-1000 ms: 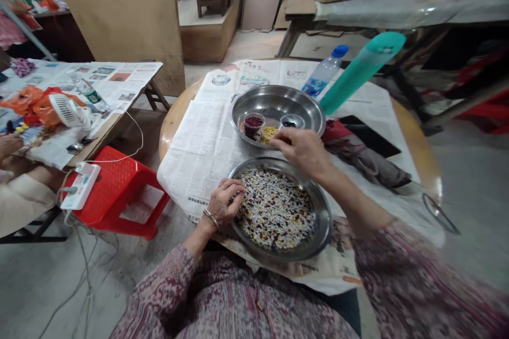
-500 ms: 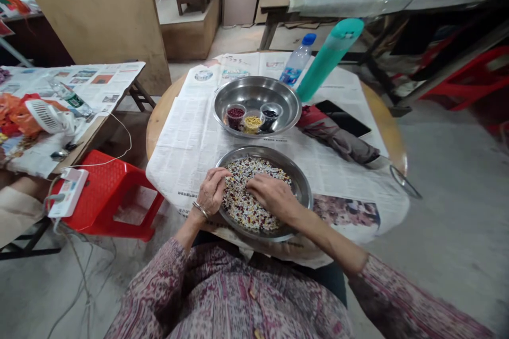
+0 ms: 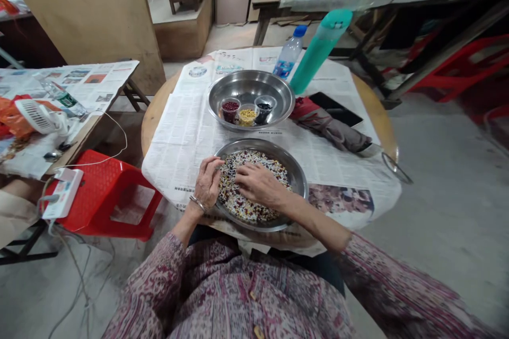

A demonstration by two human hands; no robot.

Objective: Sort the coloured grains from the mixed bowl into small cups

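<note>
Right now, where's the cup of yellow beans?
Head view, upper middle: the yellow cup sits in the far bowl, by its near rim, between the red-bean cup on the left and black-bean cup on the right.

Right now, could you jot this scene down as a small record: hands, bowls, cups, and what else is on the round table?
Left hand: at the left edge of the near bowl
Right hand: curled over the mixed grains; any grip hidden
Far bowl: metal, holding three clear cups
Cup contents: dark red pieces, yellow pieces, black pieces
Also on table: newspaper, blue-capped bottle, teal cylinder, red-and-grey bundle
</note>
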